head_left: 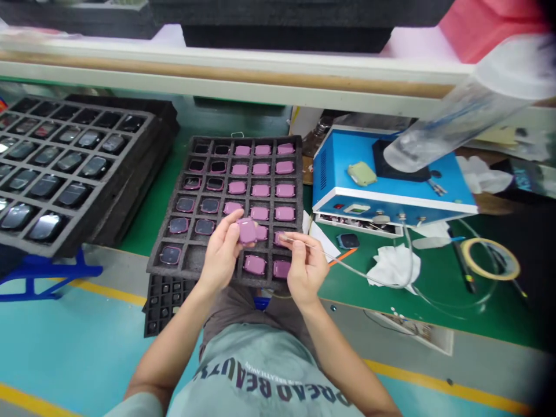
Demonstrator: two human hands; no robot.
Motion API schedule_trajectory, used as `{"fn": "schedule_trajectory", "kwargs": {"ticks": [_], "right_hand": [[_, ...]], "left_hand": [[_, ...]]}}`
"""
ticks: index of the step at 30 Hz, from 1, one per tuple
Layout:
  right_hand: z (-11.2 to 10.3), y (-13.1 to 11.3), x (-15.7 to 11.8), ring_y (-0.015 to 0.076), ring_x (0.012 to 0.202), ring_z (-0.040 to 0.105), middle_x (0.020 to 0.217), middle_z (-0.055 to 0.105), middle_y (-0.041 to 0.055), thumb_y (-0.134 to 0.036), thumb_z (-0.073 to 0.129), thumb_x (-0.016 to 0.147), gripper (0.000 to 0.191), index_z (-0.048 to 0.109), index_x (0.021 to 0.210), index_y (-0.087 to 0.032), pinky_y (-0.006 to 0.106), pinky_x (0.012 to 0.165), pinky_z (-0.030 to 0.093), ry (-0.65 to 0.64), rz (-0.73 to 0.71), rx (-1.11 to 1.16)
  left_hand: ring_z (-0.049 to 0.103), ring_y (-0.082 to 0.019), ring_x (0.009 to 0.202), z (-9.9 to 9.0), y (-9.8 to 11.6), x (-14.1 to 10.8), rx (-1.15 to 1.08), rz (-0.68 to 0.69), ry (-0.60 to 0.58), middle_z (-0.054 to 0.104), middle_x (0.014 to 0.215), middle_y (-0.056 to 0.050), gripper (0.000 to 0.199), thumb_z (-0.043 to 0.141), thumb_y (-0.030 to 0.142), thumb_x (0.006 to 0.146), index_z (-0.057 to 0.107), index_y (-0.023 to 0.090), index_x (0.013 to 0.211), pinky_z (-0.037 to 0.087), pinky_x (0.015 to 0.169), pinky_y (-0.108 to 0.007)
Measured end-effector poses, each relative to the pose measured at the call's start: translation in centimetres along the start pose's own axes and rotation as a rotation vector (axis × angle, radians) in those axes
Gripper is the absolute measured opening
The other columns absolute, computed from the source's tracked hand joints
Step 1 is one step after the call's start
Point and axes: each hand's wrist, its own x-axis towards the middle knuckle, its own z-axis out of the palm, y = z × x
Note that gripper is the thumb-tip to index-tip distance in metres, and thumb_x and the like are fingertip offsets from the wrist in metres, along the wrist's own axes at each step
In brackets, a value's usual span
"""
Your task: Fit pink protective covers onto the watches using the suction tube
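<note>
My left hand (219,255) grips a pink watch case (247,230) between thumb and fingers, its smooth face turned up. Over the tray's right side, the fingers of my right hand (307,267) are closed on the end of a thin pale tube (355,272). The tip of the tube points left toward the watch case, apart from it. Under both hands lies a dark foam tray (191,259). Several pink watch cases (285,214) fill its right columns, and watches with dark screens (204,226) lie in the left ones.
A blue machine (391,197) stands at the right, with a clear cylinder (447,116) and a green watch case (362,173) on top. Crumpled tissue (393,266) and a tape roll (490,259) lie before it. Stacked foam trays (130,150) with dark watches occupy the left. A shelf (243,75) crosses above.
</note>
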Motion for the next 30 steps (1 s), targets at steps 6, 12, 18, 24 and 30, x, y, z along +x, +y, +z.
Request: {"fn": "schedule_trajectory", "kwargs": {"ticks": [6,12,18,24,30], "right_hand": [[-0.2,0.4,0.1,0.0191,0.097,0.077,0.104,0.075,0.0063,-0.027,0.059,0.104,0.016,0.073,0.106,-0.022,0.037,0.086,0.069,0.060,-0.043,-0.005],[-0.4,0.4,0.1,0.0208,0.103,0.077,0.109,0.076,0.0064,-0.023,0.059,0.104,0.016,0.074,0.109,-0.024,0.042,0.093,0.068,0.018,-0.033,0.024],[-0.5,0.2,0.0,0.0201,0.107,0.077,0.111,0.078,0.0061,-0.017,0.060,0.103,0.021,0.075,0.115,-0.025,0.038,0.091,0.070,-0.014,-0.025,0.047],[-0.6,0.4,-0.1,0.0211,0.108,0.077,0.111,0.079,0.0055,-0.015,0.062,0.101,0.023,0.077,0.115,-0.026,0.039,0.089,0.071,-0.060,-0.015,0.004],[-0.7,0.5,-0.1,0.0205,0.107,0.077,0.111,0.079,0.0055,-0.015,0.062,0.101,0.023,0.076,0.115,-0.026,0.038,0.087,0.073,-0.060,-0.010,0.004]], "left_hand": [[0.077,-0.024,0.107,3.5,-2.5,1.4,-0.240,-0.127,0.016,0.080,0.117,-0.011,0.052,0.086,0.040,0.084,0.069,0.019,0.129,0.061,0.098,-0.039],[0.070,-0.022,0.127,3.5,-3.8,0.5,0.002,0.102,0.057,0.074,0.137,-0.009,0.041,0.077,0.038,0.095,0.074,0.025,0.134,0.052,0.114,-0.034],[0.079,-0.023,0.106,3.7,-4.4,0.1,-0.062,0.024,0.154,0.081,0.119,-0.010,0.041,0.084,0.037,0.088,0.078,0.022,0.126,0.065,0.094,-0.034],[0.079,-0.023,0.110,3.7,-4.3,-0.2,-0.083,0.039,0.151,0.080,0.121,-0.010,0.039,0.085,0.032,0.087,0.078,0.024,0.125,0.065,0.094,-0.030],[0.078,-0.023,0.112,3.5,-4.5,-0.2,-0.085,0.042,0.126,0.080,0.123,-0.010,0.039,0.084,0.030,0.089,0.077,0.024,0.127,0.064,0.096,-0.029]]}}
